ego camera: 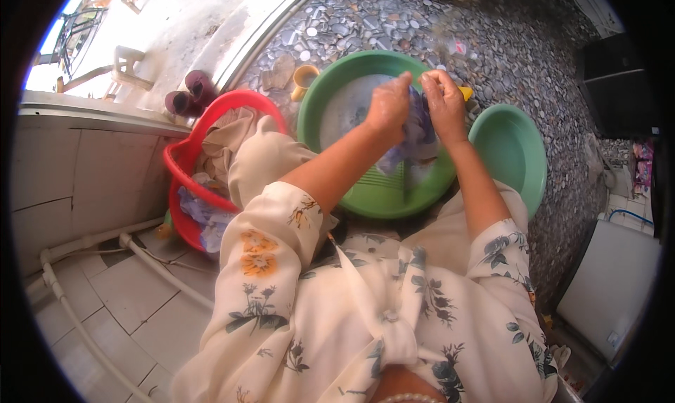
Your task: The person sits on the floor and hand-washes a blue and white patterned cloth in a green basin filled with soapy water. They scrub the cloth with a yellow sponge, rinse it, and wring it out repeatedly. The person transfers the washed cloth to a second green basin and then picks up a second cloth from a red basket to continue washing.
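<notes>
My left hand is closed in a fist around a wet purple and white cloth. Close beside it, my right hand grips the same cloth with thumb and fingers bent. The cloth hangs between both hands over a large green plastic basin. Cloudy, soapy water fills the basin's middle. A ridged washboard panel is moulded into the near side, just below the cloth's lower end. The parts of the cloth inside my fists are hidden.
A red plastic basket with clothes stands left by my knee. A smaller green basin sits right. Beyond are a yellow mug and dark red shoes near the doorway. White pipes run along the lower left.
</notes>
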